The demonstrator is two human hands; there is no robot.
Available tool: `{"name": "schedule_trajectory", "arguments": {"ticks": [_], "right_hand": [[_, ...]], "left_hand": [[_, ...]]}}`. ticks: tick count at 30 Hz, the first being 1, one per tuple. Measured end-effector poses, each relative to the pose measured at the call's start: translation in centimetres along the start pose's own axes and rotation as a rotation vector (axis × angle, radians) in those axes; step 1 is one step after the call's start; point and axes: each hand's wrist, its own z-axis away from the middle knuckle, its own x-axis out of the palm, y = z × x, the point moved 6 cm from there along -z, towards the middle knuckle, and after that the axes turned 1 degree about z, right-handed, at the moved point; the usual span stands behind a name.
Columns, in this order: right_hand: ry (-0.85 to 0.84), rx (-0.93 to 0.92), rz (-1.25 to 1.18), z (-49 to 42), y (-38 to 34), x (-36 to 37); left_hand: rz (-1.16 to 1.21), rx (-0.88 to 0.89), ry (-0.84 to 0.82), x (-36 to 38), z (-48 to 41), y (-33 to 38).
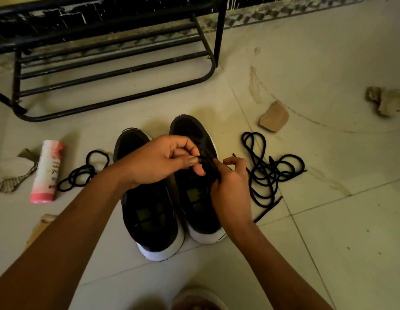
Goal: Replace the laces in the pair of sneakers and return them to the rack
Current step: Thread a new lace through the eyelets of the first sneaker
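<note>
Two black sneakers with white soles stand side by side on the tiled floor, toes pointing away from me: the left sneaker [149, 220] and the right sneaker [194, 135]. Over the right sneaker's eyelets my left hand [158, 162] pinches a black lace between thumb and fingers. My right hand [230, 186] pinches the same lace just beside it. A loose black lace [270, 173] lies tangled on the floor right of the shoes. Another coiled black lace [82, 173] lies to their left. The black metal shoe rack [118, 70] stands behind the shoes.
A pink and white spray can [46, 173] lies on its side at the left, beside a crumpled cloth [11, 173]. A piece of cardboard [274, 117] sits right of the shoes' toes, and a crumpled rag [385, 101] lies at far right.
</note>
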Motion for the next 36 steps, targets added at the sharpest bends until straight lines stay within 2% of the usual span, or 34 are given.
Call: {"name": "schedule_trajectory", "arguments": {"ticks": [3, 5, 7, 8, 9, 11, 13, 14, 16, 18, 21, 22, 24, 27, 29, 31, 33, 36], "right_hand": [[-0.043, -0.008, -0.006, -0.1, -0.1, -0.1], [-0.160, 0.012, -0.085, -0.4, 0.6, -0.2], [-0.347, 0.071, -0.256, -0.4, 1.4, -0.7], [-0.417, 0.105, -0.379, -0.2, 1.6, -1.3], [-0.447, 0.141, -0.509, -0.1, 1.8, -1.9], [-0.401, 0.198, -0.677, 0.1, 2.3, -3.3], [-0.354, 0.186, -0.671, 0.1, 2.6, -4.1], [-0.364, 0.168, -0.628, 0.1, 2.6, -4.3], [-0.437, 0.139, -0.549, 0.3, 2.3, -4.3], [-0.486, 0.150, -0.547, 0.6, 2.4, -4.2], [-0.441, 0.202, -0.619, 1.0, 3.1, -4.5], [-0.425, 0.217, -0.628, 1.2, 3.3, -4.6], [-0.434, 0.234, -0.626, 1.6, 3.7, -4.5], [-0.482, 0.242, -0.644, 2.5, 3.8, -4.6], [-0.473, 0.261, -0.708, 2.8, 3.5, -4.7], [-0.380, 0.259, -0.729, 2.9, 3.1, -5.0], [-0.266, 0.120, -0.621, 2.9, 2.1, -5.4], [-0.297, -0.208, -0.379, 3.1, -0.3, -5.2]], "left_hand": [[0.060, 0.003, 0.010, 0.1, 0.2, 0.4], [0.113, 0.038, 0.192, -0.7, 0.3, 0.4], [-0.074, 0.047, 0.405, -2.0, 0.8, 0.3], [-0.214, 0.022, 0.429, -2.4, 1.0, 0.3], [-0.327, -0.032, 0.363, -2.5, 1.1, 0.1], [-0.474, -0.212, 0.063, -1.4, 1.4, -0.8], [-0.725, -0.368, -0.192, 0.2, 2.1, -1.6], [-0.881, -0.388, -0.252, 0.9, 2.2, -1.7], [-1.119, -0.345, -0.219, 1.8, 1.9, -1.3], [-1.251, -0.280, -0.127, 2.4, 1.5, -0.9], [-1.358, -0.165, -0.042, 2.6, 1.3, -0.5], [-1.350, -0.145, -0.066, 2.6, 1.4, -0.6], [-1.259, -0.155, -0.217, 2.3, 1.9, -0.6], [-0.951, -0.257, -0.530, 2.3, 3.7, 1.0], [-0.743, -0.272, -0.643, 2.5, 5.1, 2.8], [-0.605, -0.251, -0.713, 2.8, 6.2, 4.3], [-0.503, -0.209, -0.742, 3.3, 6.9, 5.6], [-0.420, -0.119, -0.675, 3.5, 6.6, 6.8]]}}
